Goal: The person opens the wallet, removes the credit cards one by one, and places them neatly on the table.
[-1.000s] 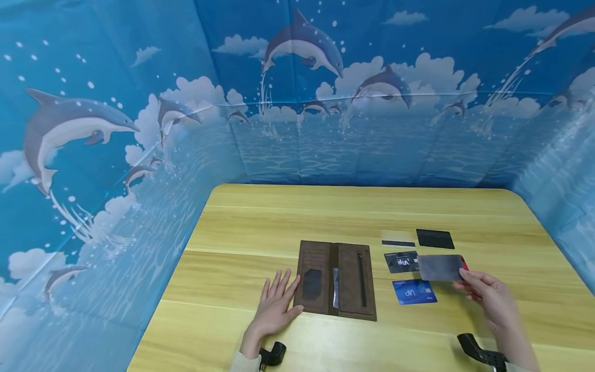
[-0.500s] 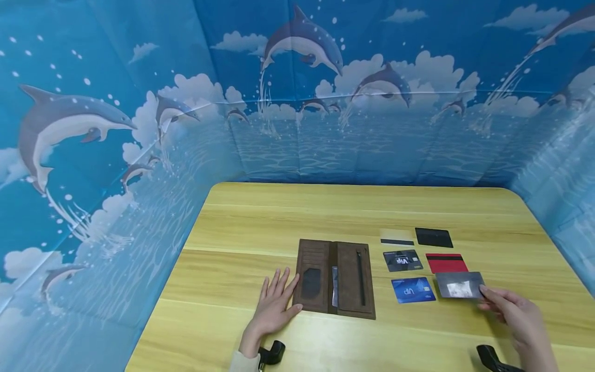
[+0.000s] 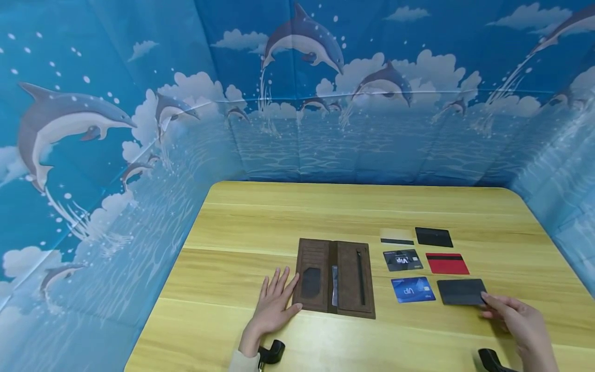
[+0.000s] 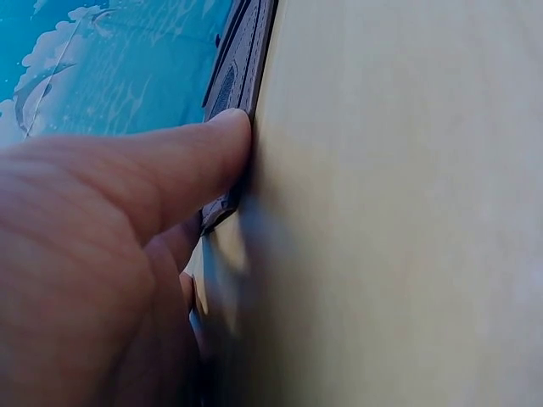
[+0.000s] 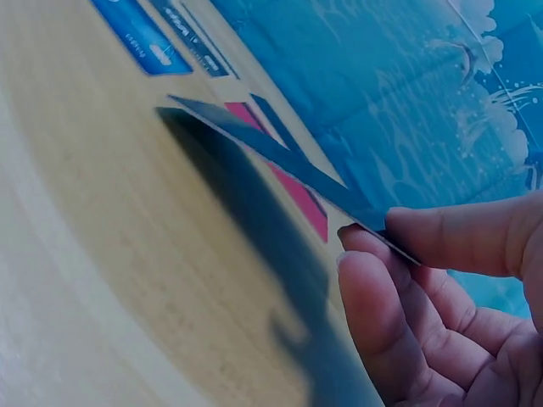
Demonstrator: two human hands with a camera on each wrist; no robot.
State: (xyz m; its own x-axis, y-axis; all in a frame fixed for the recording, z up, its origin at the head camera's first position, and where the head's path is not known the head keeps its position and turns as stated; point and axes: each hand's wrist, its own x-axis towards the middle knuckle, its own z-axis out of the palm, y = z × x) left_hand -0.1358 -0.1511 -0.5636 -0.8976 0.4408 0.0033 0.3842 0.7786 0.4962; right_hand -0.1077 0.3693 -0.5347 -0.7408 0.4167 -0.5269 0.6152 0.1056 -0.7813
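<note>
Between thumb and fingers, my right hand [image 3: 520,318] pinches the near right corner of a dark grey card [image 3: 460,292]. In the right wrist view the card [image 5: 280,157] tilts slightly above the table, its shadow beneath. My left hand [image 3: 274,307] lies spread on the table, its fingertips and thumb touching the left edge of an open brown wallet [image 3: 357,281]. A folded paper [image 3: 335,289] shows in the wallet's middle slot. In the left wrist view the thumb [image 4: 204,157] rests against the wallet's edge [image 4: 250,68].
Left of the held card lies a blue VIP card [image 3: 413,290]. Behind are a dark VIP card [image 3: 403,260], a red card [image 3: 447,264], a pale striped card [image 3: 396,237] and a black card [image 3: 434,237]. A dolphin-print curtain [image 3: 297,144] borders the wooden table [image 3: 260,217].
My right hand has carried the grey card to the right and nearer, off the red card, then lowered it toward the table beside the blue card. The left hand has stayed by the wallet.
</note>
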